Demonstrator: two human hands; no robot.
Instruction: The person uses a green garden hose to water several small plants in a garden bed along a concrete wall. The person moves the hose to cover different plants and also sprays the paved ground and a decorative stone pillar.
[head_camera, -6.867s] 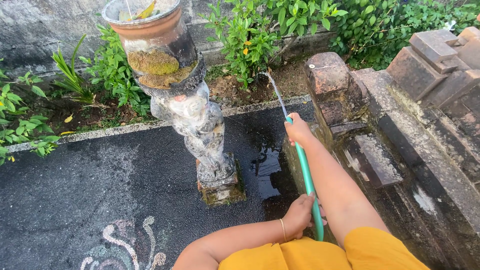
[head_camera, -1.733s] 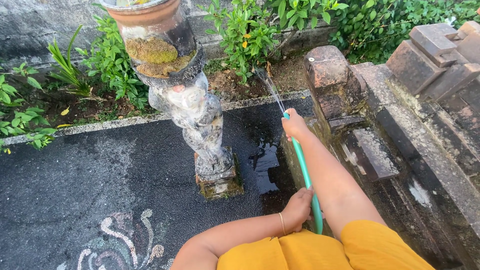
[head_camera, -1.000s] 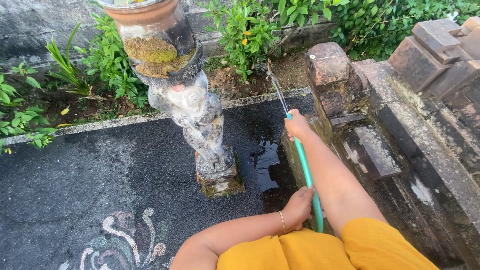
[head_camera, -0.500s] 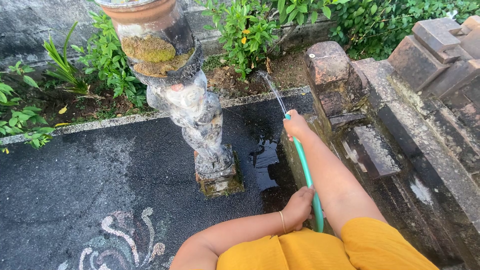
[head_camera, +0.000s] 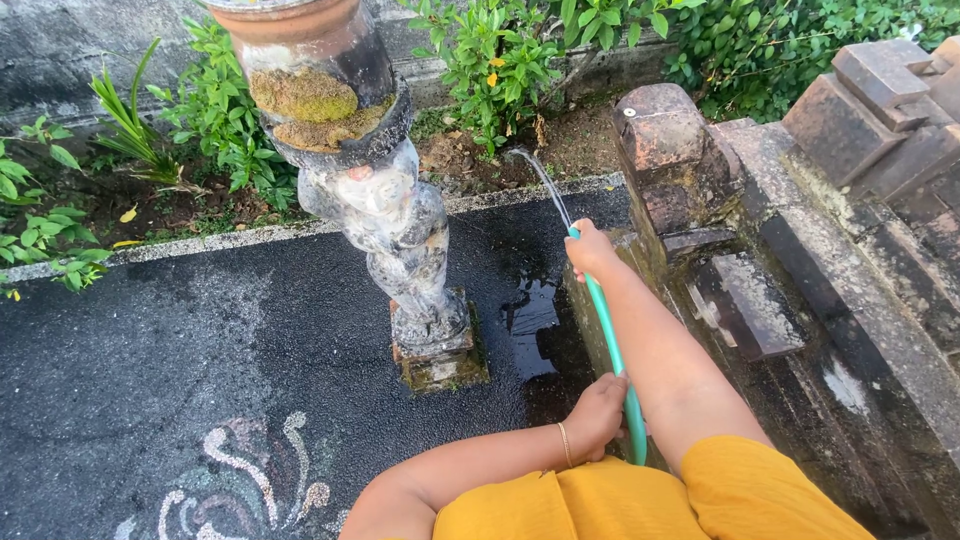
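A green garden hose (head_camera: 609, 348) runs from near my body up to my right hand (head_camera: 590, 250), which grips its end. A thin stream of water (head_camera: 541, 178) arcs from the hose tip toward the bare soil under the green shrubs (head_camera: 492, 62) beyond the paving's pale edge. My left hand (head_camera: 597, 415), a thin bracelet on its wrist, holds the hose lower down, close to my yellow clothing.
A stone figure pedestal (head_camera: 405, 240) carrying a mossy clay pot (head_camera: 315, 70) stands left of the hose on wet black paving (head_camera: 180, 350), with a puddle (head_camera: 527, 325) at its base. A stepped brick and stone wall (head_camera: 800, 250) rises at the right.
The water stream has swung slightly left and right over the soil bed. Both hands keep the same hold on the hose; the view has shifted a little.
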